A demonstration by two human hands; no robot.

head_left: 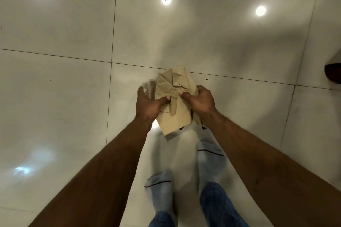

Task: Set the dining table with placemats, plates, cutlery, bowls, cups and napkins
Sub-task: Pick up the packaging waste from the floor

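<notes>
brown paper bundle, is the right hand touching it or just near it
Touching. The head view shows the right hand with its thumb pressed on the face of the brown paper bundle and its fingers wrapped round the right edge.

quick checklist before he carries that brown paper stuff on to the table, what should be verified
1. Left hand grips the brown paper, thumb on top: ok.
2. Right hand grips the brown paper too: ok.
3. Clear plastic by the left hand is secured: cannot tell, blurred.
4. Floor ahead free of obstacles: ok, only small specks.
5. Dining table in sight: not ok; only a dark edge at far right, unidentifiable.
6. Footing: cannot tell; feet in socks on glossy tile may slip.
</notes>
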